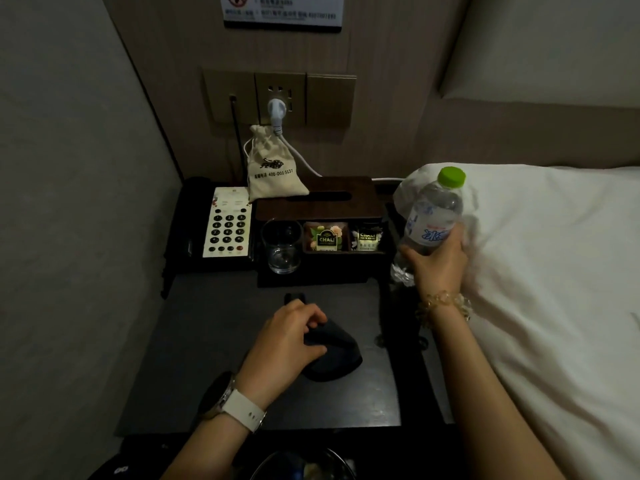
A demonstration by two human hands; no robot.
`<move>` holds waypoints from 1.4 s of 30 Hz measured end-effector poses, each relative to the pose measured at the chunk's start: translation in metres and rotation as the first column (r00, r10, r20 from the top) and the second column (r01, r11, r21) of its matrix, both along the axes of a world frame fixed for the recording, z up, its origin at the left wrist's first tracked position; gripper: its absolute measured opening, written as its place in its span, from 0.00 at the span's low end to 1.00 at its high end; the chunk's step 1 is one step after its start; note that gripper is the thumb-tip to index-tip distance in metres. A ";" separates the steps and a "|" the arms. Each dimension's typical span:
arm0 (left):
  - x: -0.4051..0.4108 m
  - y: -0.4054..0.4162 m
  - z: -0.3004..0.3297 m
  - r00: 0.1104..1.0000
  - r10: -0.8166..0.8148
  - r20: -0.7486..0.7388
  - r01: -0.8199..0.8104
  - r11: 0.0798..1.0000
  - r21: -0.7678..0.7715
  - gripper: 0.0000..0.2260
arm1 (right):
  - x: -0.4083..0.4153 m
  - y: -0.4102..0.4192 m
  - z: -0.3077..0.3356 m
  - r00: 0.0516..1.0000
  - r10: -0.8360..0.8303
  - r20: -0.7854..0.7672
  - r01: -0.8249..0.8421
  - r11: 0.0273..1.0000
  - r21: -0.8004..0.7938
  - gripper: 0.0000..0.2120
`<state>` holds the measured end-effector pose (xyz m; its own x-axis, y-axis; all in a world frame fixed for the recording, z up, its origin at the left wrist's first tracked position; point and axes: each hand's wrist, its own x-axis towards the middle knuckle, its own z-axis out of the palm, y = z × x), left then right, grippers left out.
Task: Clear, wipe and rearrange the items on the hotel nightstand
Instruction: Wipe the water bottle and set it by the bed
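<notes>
The right hand [437,261] held the clear plastic water bottle with green cap [433,216] upright just beside the dark surface [207,341], while the nearer left hand [287,341] pressed a dark cloth [336,358] there.

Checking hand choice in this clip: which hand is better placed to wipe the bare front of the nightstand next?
Left. The left hand already grips the dark cloth on the nightstand top, while the right hand holds the water bottle over the bed edge.
</notes>
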<state>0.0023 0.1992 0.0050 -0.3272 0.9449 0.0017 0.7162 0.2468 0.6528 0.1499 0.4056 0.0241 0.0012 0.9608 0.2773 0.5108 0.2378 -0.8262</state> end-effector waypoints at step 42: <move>-0.012 0.006 -0.018 0.995 -0.095 0.015 0.096 0.991 -0.093 0.17 | -0.091 0.106 0.019 0.992 0.049 0.117 -0.030 0.987 -0.156 0.42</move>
